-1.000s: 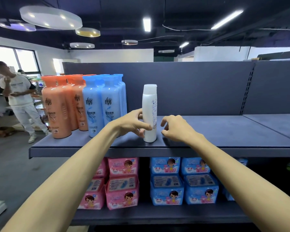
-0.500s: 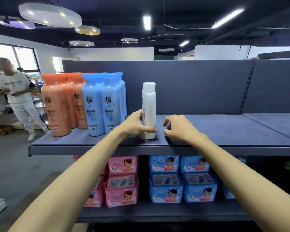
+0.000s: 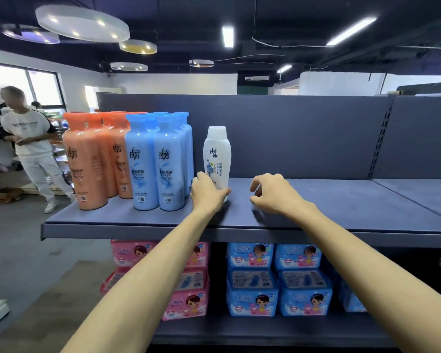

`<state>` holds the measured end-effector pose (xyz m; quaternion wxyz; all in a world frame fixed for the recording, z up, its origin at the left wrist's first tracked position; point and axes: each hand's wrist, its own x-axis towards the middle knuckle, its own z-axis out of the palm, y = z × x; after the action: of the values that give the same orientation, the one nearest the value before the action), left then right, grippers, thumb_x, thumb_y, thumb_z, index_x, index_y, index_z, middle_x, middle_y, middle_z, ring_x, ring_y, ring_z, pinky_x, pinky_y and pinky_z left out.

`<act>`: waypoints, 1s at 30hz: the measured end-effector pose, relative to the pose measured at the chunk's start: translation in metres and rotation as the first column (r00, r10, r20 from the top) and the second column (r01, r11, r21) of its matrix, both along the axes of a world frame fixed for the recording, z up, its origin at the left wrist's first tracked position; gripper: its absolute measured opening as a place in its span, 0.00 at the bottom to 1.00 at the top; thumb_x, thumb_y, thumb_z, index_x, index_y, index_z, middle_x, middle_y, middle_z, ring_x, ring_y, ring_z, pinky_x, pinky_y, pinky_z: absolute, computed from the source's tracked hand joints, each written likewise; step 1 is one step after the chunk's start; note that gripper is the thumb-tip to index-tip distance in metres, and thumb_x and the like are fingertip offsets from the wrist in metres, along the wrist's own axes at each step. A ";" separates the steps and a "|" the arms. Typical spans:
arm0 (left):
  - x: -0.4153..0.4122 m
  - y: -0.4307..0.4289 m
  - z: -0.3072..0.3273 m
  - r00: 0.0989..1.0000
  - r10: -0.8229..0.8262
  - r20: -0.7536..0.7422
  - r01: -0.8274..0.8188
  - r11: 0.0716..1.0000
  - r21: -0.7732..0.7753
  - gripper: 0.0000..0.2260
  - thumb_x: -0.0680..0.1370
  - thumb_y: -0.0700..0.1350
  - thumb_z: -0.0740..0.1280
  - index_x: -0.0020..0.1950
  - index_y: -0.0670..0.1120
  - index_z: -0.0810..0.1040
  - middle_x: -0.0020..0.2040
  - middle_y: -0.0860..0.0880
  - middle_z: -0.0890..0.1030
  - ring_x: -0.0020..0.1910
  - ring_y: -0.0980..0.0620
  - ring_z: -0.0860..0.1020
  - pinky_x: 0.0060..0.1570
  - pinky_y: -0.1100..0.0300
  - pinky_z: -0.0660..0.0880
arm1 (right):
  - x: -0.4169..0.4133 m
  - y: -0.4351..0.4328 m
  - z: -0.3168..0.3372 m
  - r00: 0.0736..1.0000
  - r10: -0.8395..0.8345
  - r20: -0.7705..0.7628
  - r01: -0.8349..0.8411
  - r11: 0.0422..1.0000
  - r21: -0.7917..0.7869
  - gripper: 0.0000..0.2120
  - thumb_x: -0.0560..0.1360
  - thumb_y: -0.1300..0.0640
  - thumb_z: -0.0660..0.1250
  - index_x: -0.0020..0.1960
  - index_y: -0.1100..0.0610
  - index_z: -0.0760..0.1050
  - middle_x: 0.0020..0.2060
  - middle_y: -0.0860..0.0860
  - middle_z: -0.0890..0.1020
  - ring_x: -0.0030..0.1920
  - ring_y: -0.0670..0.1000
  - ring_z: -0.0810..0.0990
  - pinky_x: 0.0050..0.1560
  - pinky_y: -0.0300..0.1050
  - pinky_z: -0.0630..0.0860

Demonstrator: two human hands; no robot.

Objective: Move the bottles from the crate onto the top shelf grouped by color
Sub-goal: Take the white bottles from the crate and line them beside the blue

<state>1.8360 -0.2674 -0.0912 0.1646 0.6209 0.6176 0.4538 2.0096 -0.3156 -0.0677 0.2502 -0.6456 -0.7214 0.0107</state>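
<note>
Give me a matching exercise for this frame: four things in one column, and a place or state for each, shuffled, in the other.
Things:
1. orange bottles
2. blue bottles
3. white bottle
4. right hand

Places or states:
A. stands alone on the top shelf, the left hand at its base
B. group at the shelf's left end
C. empty, apart from any bottle
D. group between the other two colours

Pairs: 1-B, 2-D, 3-A, 4-C
</note>
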 end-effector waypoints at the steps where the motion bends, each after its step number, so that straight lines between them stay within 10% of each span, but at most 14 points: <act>1: 0.002 0.001 0.000 1.000 0.023 0.002 -0.023 1.000 0.002 0.27 0.68 0.51 0.77 0.59 0.41 0.69 0.58 0.42 0.75 0.56 0.42 0.76 0.52 0.51 0.73 | 0.000 0.003 0.001 1.000 -0.002 -0.002 0.002 1.000 -0.002 0.11 0.73 0.56 0.66 0.55 0.53 0.78 0.48 0.52 0.83 0.47 0.53 0.80 0.47 0.47 0.80; 30: 0.023 0.087 0.003 0.960 0.270 0.076 -0.259 0.957 -0.130 0.20 0.76 0.42 0.69 0.63 0.37 0.67 0.64 0.38 0.72 0.63 0.36 0.74 0.57 0.47 0.73 | -0.035 0.142 -0.004 0.996 -0.030 -0.080 0.031 1.000 0.005 0.13 0.74 0.60 0.64 0.58 0.60 0.74 0.52 0.57 0.78 0.47 0.58 0.74 0.42 0.46 0.72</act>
<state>1.8594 -0.1800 -0.0879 0.1674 0.5000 0.7127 0.4626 1.9746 -0.1734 -0.0716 0.2809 -0.6548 -0.7010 0.0307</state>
